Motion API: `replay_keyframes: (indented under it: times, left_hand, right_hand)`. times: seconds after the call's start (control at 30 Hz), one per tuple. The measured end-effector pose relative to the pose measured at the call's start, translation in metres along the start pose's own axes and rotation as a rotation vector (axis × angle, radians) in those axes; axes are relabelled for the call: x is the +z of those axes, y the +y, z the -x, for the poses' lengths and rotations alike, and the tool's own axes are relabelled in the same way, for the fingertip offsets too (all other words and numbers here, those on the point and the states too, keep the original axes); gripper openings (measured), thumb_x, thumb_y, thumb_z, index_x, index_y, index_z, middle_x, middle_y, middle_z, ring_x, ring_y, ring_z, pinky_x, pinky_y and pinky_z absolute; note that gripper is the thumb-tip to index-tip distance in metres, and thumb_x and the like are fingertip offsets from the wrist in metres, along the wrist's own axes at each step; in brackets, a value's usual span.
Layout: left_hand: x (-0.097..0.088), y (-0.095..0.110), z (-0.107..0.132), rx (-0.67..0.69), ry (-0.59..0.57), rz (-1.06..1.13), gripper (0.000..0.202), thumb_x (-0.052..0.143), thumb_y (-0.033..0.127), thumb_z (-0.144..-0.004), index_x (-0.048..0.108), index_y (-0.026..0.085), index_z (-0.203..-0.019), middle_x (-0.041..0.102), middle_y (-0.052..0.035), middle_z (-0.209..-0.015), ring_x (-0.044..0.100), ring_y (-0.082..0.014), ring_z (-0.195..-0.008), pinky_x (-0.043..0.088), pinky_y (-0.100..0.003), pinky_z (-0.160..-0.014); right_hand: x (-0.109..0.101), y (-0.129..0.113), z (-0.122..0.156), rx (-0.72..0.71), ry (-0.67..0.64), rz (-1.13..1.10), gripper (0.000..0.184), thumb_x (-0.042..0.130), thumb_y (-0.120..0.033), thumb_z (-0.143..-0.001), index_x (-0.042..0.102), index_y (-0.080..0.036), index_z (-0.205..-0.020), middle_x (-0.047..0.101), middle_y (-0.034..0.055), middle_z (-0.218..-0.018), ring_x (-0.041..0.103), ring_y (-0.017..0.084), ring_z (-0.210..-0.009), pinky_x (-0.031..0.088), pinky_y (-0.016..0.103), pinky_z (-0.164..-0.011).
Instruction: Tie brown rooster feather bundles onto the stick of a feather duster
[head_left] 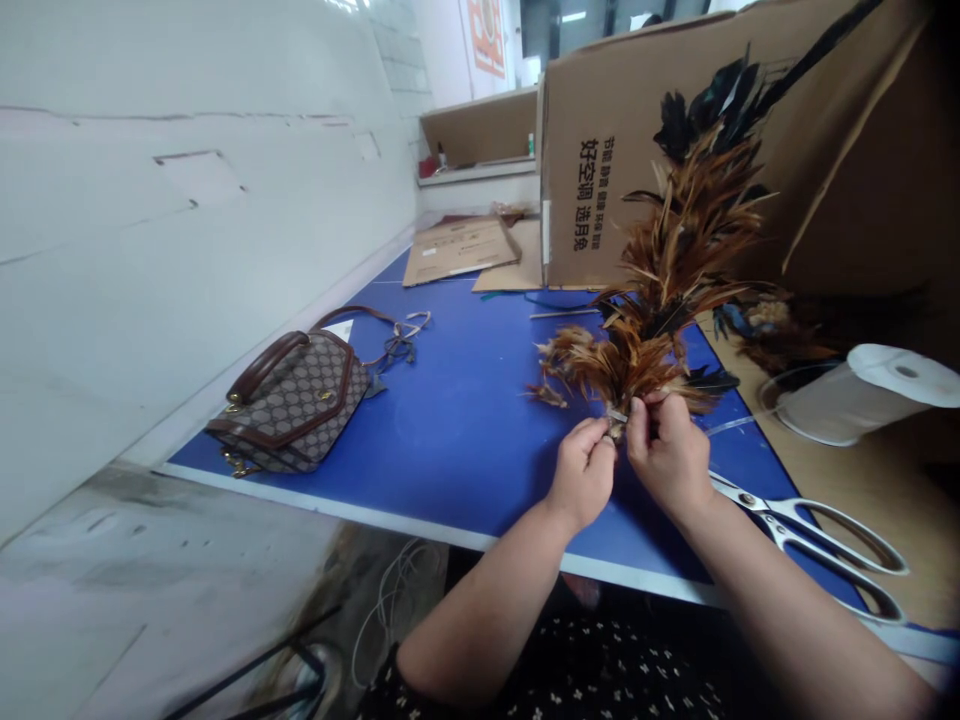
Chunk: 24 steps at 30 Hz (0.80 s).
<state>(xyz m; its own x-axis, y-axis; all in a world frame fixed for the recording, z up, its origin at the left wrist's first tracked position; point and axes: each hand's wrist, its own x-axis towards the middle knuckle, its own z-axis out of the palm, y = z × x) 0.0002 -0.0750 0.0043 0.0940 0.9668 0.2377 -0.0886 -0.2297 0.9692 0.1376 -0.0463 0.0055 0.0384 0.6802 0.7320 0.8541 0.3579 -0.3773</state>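
A long bunch of brown and black feathers (675, 250) stretches from the table up against a cardboard box. My left hand (583, 475) is closed in a pinch on its narrow near end. My right hand (670, 455) is closed beside it, thumb and finger pinching a thin pale strip (617, 416) at that same end. A translucent strip (731, 427) also runs across the table to the right of my hands, toward a white spool (832, 405). Large scissors (817, 535) with silver handles lie by my right forearm, their blades partly hidden behind it.
A patterned handbag (296, 400) stands at the left of the blue table (450, 420). Flat cardboard (457, 250) lies at the back, near an upright cardboard box (592, 100). More feathers (787, 335) lie at the right. A white wall (187, 240) borders the left side.
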Motion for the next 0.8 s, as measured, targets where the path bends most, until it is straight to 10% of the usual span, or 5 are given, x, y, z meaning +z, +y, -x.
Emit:
replay_keyframes:
  times: [0.57,0.8]
  left_hand:
    - [0.001,-0.014,-0.006,0.187,0.18,-0.226,0.031,0.048,0.029,-0.104,0.068,0.016,-0.085,0.063,-0.0067,-0.084,0.058,-0.017,-0.079,0.047,-0.03,-0.078]
    - [0.0,-0.022,-0.008,0.197,0.245,-0.268,0.025,0.047,0.018,-0.101,0.063,0.017,-0.082,0.061,-0.0057,-0.084,0.057,-0.0168,-0.078,0.047,-0.03,-0.077]
  right_hand:
    - [-0.024,-0.022,0.012,0.048,-0.094,-0.176,0.038,0.058,-0.038,-0.1,0.05,-0.016,-0.129,0.075,0.0067,-0.084,0.072,0.023,-0.069,0.05,0.028,-0.058]
    - [-0.031,-0.031,0.026,-0.148,-0.182,-0.083,0.016,0.059,-0.031,-0.101,0.066,-0.019,-0.106,0.073,0.0043,-0.079,0.069,0.017,-0.064,0.047,0.027,-0.061]
